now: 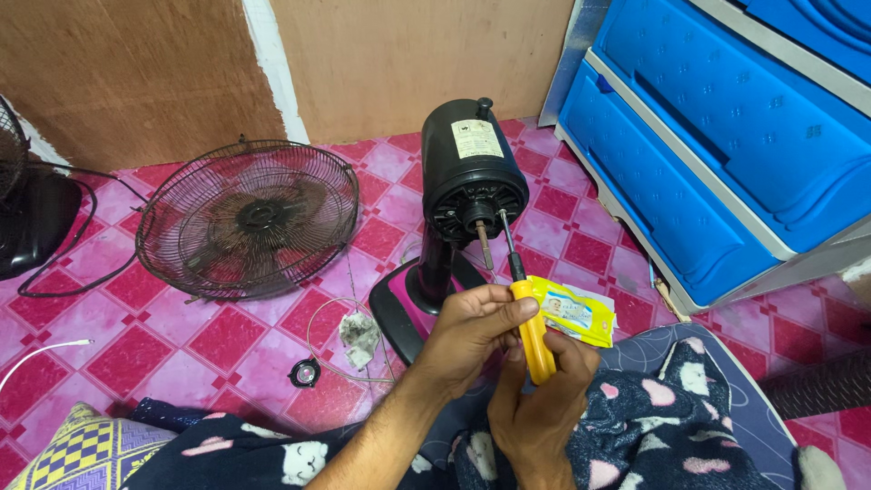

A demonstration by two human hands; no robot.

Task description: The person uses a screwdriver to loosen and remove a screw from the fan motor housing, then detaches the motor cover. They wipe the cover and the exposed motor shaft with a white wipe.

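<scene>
Nearest, the right hand (544,399) and left hand (472,331) both have their fingers clamped on a yellow-handled screwdriver (528,322), its tip set against the front of the black fan motor housing (472,177). The fan is already stripped: its bare shaft shows, and the wire grille (249,218) lies apart on the pink tiled floor (145,336). The housing screws appear not yet out.

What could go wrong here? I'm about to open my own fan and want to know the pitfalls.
1. Both hands, left and right, grip the screwdriver at an angle to the motor face; the tip could slip and gouge it or the shaft.
2. The fan stands on a narrow base; pushing might tip it.
3. The small ring loose on the floor could get lost.
</scene>
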